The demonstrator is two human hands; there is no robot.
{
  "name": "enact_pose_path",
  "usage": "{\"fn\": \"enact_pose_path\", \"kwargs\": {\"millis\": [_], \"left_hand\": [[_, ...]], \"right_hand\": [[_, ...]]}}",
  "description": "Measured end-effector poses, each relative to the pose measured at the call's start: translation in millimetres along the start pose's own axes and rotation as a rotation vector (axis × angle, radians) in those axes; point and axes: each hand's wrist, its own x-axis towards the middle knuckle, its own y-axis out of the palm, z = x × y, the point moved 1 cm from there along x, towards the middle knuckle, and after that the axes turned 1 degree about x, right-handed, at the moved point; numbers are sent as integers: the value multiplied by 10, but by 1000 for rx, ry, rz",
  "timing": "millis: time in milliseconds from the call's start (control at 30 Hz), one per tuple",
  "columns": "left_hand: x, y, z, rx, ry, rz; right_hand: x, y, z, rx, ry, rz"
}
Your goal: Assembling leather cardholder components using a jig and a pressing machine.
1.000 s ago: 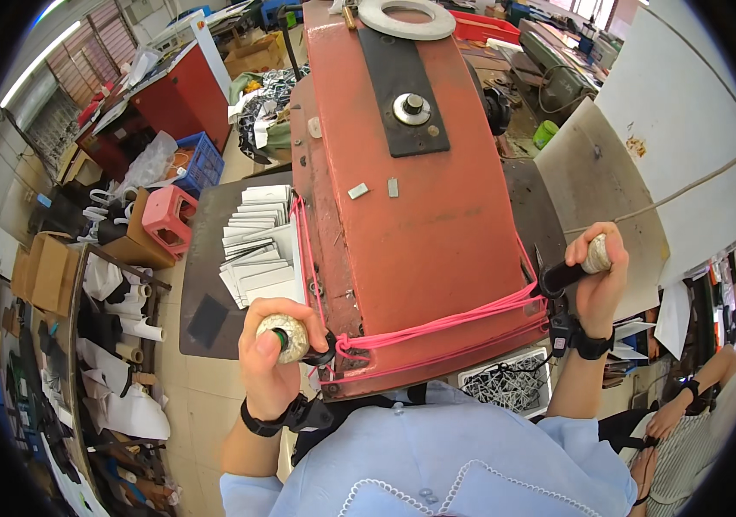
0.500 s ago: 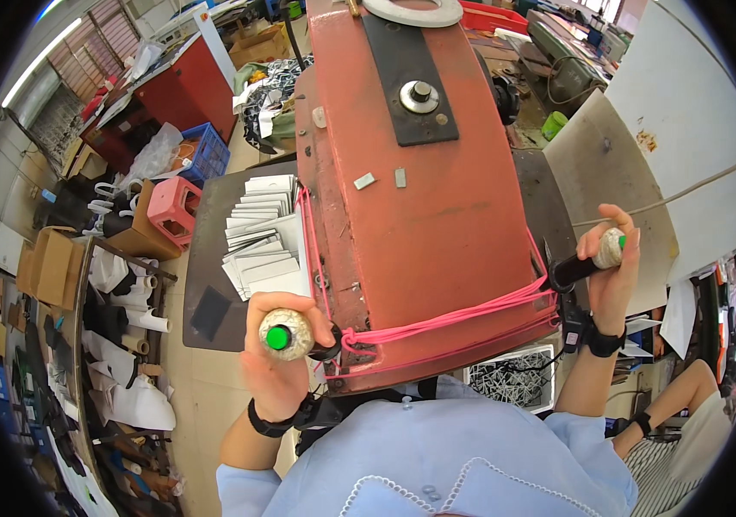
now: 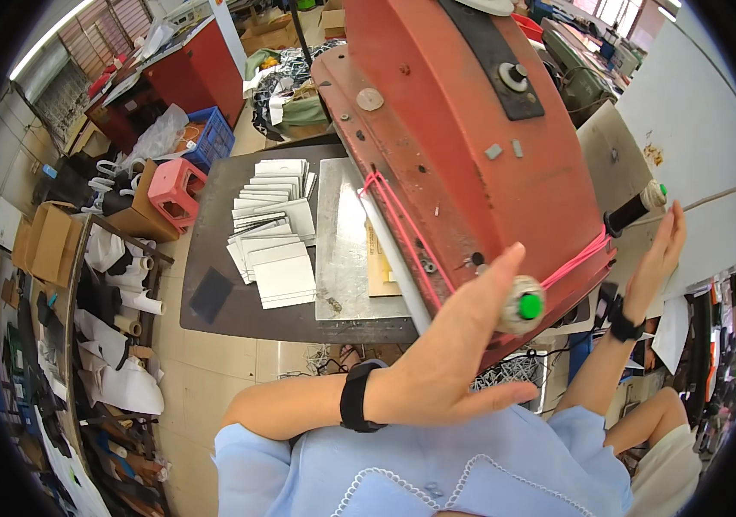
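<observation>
A large red press arm (image 3: 471,103) is swung toward the right. My left hand (image 3: 445,358) is open, its fingers stretched and thumb apart, against the left handle (image 3: 521,322), which has a wrapped knob and green button. My right hand (image 3: 654,263) is also open, fingers extended, beside the right handle (image 3: 628,214), which has a black grip. Pink cord (image 3: 576,260) runs along the front of the arm to the right handle. Left of the arm, a metal plate (image 3: 338,207) with a tan piece (image 3: 378,267) on it is uncovered.
Overlapping white rectangular pieces (image 3: 282,271) and a dark square (image 3: 211,295) lie on the dark table (image 3: 213,202). A pink stool (image 3: 176,191) and blue crate (image 3: 213,142) stand beyond. Rolls fill a rack (image 3: 75,345) at left. Another person's bare leg (image 3: 656,414) shows at lower right.
The red arm has swung right, uncovering the metal plate. My left hand has moved right with its handle and opened from its grip. My right hand has come off its handle and opened.
</observation>
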Motion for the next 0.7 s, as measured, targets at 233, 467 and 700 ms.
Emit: {"fn": "enact_pose_path", "kwargs": {"millis": [233, 467, 700], "left_hand": [[-326, -438, 460, 242, -396, 476], [-333, -601, 1164, 754, -218, 275], [-236, -537, 1602, 966, -123, 342]], "right_hand": [[-904, -40, 759, 869, 394, 783], [-671, 112, 344, 783, 395, 443], [-150, 213, -107, 670, 425, 298]]}}
